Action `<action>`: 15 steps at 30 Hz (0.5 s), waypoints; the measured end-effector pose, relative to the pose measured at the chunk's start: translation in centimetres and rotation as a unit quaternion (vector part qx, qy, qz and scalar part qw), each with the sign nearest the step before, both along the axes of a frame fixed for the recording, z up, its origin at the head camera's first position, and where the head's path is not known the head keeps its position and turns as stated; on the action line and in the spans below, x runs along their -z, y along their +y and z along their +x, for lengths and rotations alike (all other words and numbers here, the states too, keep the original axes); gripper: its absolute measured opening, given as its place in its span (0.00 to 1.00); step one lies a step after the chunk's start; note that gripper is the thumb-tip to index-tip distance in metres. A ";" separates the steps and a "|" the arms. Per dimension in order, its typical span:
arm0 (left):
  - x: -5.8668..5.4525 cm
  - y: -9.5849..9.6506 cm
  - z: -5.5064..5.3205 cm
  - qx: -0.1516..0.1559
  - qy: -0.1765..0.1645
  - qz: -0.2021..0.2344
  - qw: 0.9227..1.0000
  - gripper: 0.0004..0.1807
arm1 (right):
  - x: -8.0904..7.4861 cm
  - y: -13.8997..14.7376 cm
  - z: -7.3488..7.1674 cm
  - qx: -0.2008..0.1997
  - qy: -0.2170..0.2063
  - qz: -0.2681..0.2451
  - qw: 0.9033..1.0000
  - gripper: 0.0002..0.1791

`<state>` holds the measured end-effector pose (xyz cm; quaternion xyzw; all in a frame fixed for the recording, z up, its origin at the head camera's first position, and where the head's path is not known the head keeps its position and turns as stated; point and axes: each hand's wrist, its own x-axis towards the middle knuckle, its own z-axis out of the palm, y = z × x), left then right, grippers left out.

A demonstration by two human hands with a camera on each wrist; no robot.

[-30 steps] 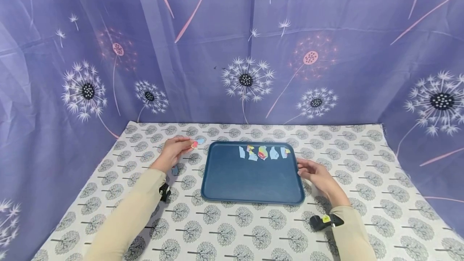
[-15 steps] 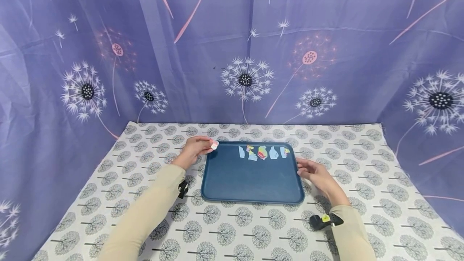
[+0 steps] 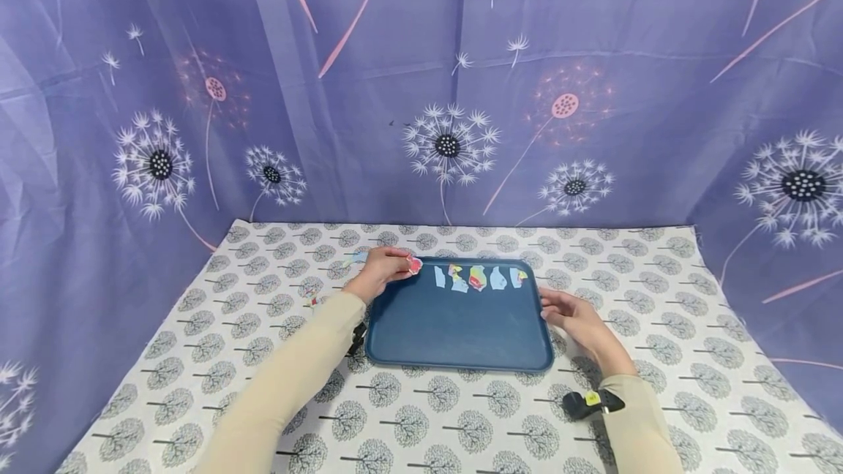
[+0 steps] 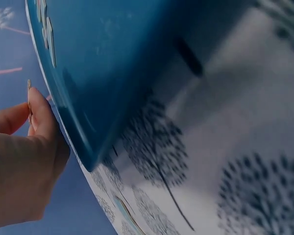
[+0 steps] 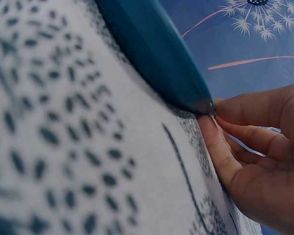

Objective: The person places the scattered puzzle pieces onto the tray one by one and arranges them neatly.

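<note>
My left hand (image 3: 382,271) pinches a small red puzzle piece (image 3: 413,265) with a pale border above the tray's far left corner. In the left wrist view the piece (image 4: 29,98) shows edge-on between thumb and fingers. The blue tray (image 3: 454,331) lies flat on the table. Along its far side sits a row of several flat, irregular puzzle pieces (image 3: 477,277), light blue, yellow and red. At the tray's right edge is my right hand (image 3: 575,317). Its thumb and fingers hold the rim (image 5: 198,100) in the right wrist view.
Left of the tray, a light blue piece (image 3: 356,258) lies on the tree-patterned cloth (image 3: 421,415), partly behind my left hand. A multicoloured piece (image 3: 312,297) lies nearer, beside my left forearm. A purple dandelion curtain (image 3: 369,130) rises behind the table.
My left hand has carried the red piece rightward from the cloth to above the tray's far left corner. My right hand and the tray have stayed in place.
</note>
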<state>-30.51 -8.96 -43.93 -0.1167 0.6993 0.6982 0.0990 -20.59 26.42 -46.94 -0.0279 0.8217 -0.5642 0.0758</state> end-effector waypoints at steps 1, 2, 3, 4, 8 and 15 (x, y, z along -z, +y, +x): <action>0.0 0.3 0.0 0.001 -0.002 -0.004 1.000 0.18 | 0.0 0.0 0.0 0.000 0.000 0.001 1.000 0.30; -0.1 0.5 -0.1 0.001 -0.003 -0.008 1.000 0.18 | 0.0 0.0 -0.1 0.002 -0.001 0.001 1.000 0.30; -0.1 0.8 -0.1 0.001 -0.004 -0.011 1.000 0.18 | 0.1 0.0 -0.1 0.004 -0.002 0.000 1.000 0.30; -0.1 1.0 -0.2 0.001 -0.004 -0.010 1.000 0.18 | 0.1 0.1 -0.2 0.005 -0.003 0.001 1.000 0.30; 0.0 1.7 -0.3 0.006 0.000 -0.024 1.000 0.15 | 0.1 0.1 -0.2 0.005 -0.004 -0.002 1.000 0.30; 0.4 2.4 -0.1 0.007 0.005 -0.059 0.998 0.13 | 0.0 0.0 0.0 -0.001 -0.002 -0.010 1.000 0.31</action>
